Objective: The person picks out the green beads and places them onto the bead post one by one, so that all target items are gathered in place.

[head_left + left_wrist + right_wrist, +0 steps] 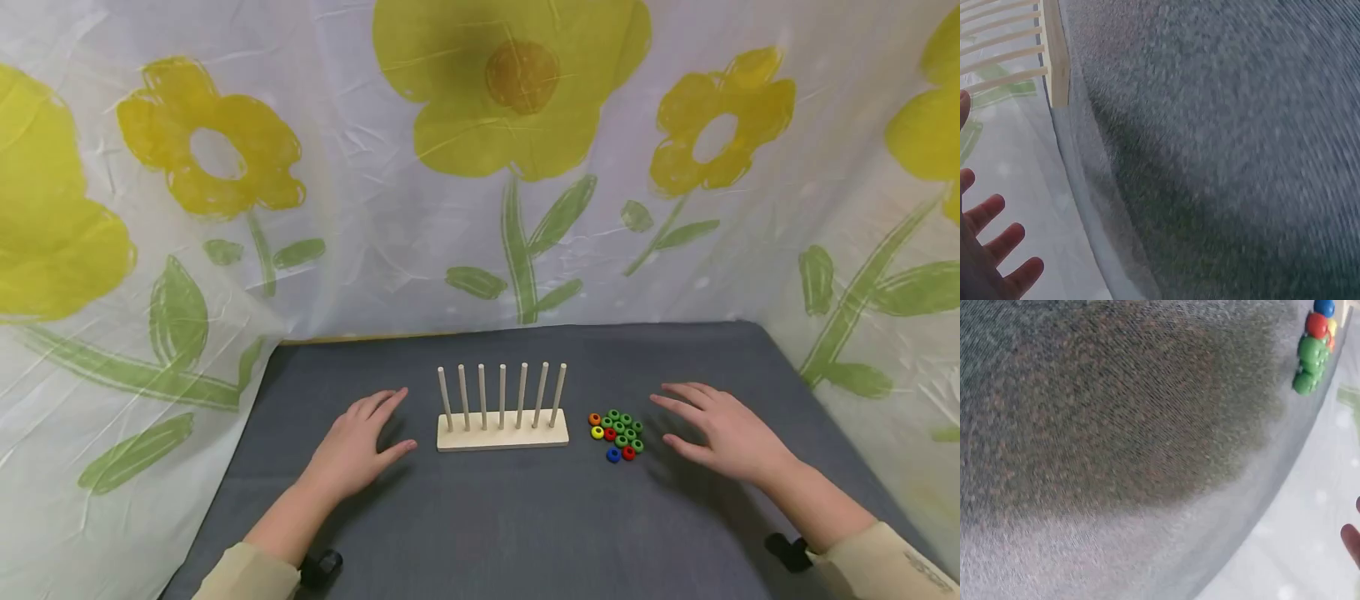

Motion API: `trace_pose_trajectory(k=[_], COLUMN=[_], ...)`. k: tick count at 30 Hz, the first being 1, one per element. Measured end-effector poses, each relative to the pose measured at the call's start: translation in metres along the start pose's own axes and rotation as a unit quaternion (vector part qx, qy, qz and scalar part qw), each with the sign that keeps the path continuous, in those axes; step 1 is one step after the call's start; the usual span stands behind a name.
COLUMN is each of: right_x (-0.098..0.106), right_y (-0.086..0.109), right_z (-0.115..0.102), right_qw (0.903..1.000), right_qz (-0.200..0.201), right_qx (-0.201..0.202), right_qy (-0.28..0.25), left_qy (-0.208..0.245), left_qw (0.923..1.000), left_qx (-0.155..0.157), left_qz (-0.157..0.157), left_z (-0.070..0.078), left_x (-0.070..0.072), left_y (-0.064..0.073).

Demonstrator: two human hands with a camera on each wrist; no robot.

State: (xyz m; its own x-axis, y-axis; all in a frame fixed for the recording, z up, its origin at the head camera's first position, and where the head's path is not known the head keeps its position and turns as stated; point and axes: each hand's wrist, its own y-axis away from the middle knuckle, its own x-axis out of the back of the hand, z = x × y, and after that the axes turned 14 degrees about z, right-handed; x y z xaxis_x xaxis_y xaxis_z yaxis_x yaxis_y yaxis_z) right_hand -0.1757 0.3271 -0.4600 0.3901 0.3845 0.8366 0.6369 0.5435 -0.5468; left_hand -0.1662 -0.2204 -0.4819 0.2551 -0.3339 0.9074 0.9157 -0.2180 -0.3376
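In the head view a pale wooden rack (502, 435) with several upright pegs stands on the dark cloth. To its right lies a loose cluster of ring beads: several green beads (620, 427), an orange bead (595, 419), a yellow bead (597, 432), two red ones and a blue bead (613, 454). My left hand (358, 443) hovers left of the rack, fingers spread, holding nothing. On the other side, my right hand (723, 431) hangs just right of the beads with its fingers extended and nothing in them. The left wrist view shows the rack's end (1057, 69) beyond spread fingers.
A dark grey cloth (487, 525) covers the table. White sheets (360, 208) painted with yellow flowers hang behind it and along both sides. A dark wrist strap (321, 568) shows at each sleeve.
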Motion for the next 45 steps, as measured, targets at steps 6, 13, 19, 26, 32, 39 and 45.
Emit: trace_pose_trajectory(k=[6,13,19,26,32,39,45], right_x=[-0.006,-0.017,-0.025,-0.032,-0.037,-0.041,-0.048], right_y=[-0.002,-0.002,-0.002,-0.006,-0.011,-0.014,-0.016], right_z=[0.004,0.002,0.005,0.009,0.009,0.008,0.008], right_qw=[0.9998,0.9975,0.9929,0.9876,0.983,0.9814,0.9817], right_qz=[-0.018,-0.061,-0.098,-0.129,-0.153,-0.156,-0.157], right_qx=[-0.008,-0.031,-0.063,-0.082,-0.091,-0.104,-0.1], right_qy=[-0.01,-0.018,-0.024,-0.034,-0.048,-0.044,-0.04], left_qy=[0.044,0.079,0.097,0.118,0.133,0.134,0.126], left_qw=[0.9978,0.9926,0.9882,0.9811,0.9794,0.9791,0.9795], left_qx=[0.036,0.049,0.061,0.081,0.069,0.066,0.066], left_qz=[-0.035,-0.079,-0.101,-0.13,-0.136,-0.138,-0.142], left_z=[0.003,0.006,0.008,0.009,0.009,0.012,0.012], left_x=[-0.007,-0.017,-0.025,-0.034,-0.047,-0.054,-0.052], left_y=[-0.01,-0.017,-0.024,-0.032,-0.035,-0.036,-0.037])
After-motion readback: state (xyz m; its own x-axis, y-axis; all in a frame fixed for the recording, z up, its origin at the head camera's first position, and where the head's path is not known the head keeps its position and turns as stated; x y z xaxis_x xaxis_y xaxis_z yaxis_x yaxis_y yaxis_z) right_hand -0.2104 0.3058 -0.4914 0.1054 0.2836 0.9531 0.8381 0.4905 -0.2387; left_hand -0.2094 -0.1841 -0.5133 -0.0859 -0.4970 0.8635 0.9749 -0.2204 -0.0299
